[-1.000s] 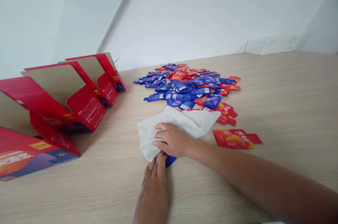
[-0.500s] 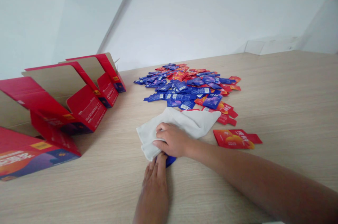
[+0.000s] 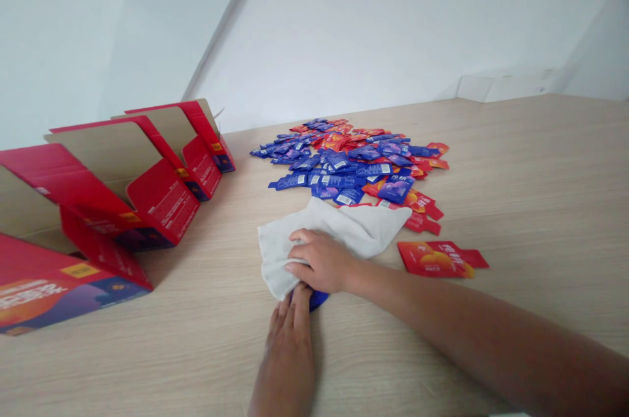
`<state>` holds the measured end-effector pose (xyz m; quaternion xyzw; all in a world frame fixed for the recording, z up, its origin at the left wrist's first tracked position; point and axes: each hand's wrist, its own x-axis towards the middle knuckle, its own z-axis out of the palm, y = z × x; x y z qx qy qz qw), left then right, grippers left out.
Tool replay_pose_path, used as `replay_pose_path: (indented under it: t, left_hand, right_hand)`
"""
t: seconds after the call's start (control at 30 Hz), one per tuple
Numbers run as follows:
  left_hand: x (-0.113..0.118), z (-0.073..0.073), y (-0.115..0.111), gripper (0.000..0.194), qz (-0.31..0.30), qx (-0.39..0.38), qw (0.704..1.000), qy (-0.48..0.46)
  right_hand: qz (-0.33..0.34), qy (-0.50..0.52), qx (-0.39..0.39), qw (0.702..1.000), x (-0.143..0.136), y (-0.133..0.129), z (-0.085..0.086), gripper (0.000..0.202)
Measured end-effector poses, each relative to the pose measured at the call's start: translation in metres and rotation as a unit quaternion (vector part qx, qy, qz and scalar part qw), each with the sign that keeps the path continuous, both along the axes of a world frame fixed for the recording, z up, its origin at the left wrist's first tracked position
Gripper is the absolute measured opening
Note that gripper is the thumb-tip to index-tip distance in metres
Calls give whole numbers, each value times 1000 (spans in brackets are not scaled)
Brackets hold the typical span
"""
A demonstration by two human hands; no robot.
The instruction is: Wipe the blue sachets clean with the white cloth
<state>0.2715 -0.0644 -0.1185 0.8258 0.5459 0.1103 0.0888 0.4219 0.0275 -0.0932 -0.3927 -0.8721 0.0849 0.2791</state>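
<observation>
A whitish cloth lies spread on the table in the middle of the head view. My right hand rests on its lower left part, fingers curled and pressed into the fabric. Below it, my left hand reaches up from the bottom edge, its fingers stretched flat over a blue sachet. Most of that sachet is hidden under my hands and the cloth. A red and orange sachet with a narrow tab lies alone to the right of my right hand.
Beyond the cloth spreads a heap of blue and red sachets. Three red cardboard boxes, flaps up, stand in a row at left on the wooden table. A white wall rises behind.
The cloth's left edge has shifted slightly right, and its fold by my right hand has flattened. My left hand stays on the blue sachet.
</observation>
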Motion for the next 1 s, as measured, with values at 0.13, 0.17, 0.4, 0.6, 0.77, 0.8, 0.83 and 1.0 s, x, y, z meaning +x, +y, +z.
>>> replay_pose_path:
  t: [0.13,0.17,0.4,0.6,0.77,0.8,0.83,1.0]
  left_hand:
    - [0,0,1,63,1,-1,1000,-4]
    - [0,0,1,63,2,-5,1000,-2]
    - [1,1,1,65,7,-18,1000,12]
    - [3,3,1,64,5,-40,999,20]
    - [3,3,1,65,8,-33,999,25]
    - [3,3,1,64,8,-31,999,26]
    - [2,2,1,64,6,-29,999,28]
    - [0,1,0,65,2,-20,999,34]
  right_hand:
    - [0,1,5,1000,-1,1,0,28]
    - [0,3,6,1000,-1,1,0,29]
    - [-1,8,13,1000,-1,1,-1,30]
    - [2,10,10,1000,-1,1,-2,30]
    - [5,6,-1,1000,1,0,-2,29]
    - [6,5,-3,1000,1,0,-1,29]
    - [6,5,-5,1000,1,0,-1,29]
    - [3,6,4,1000,0,1,-1,27]
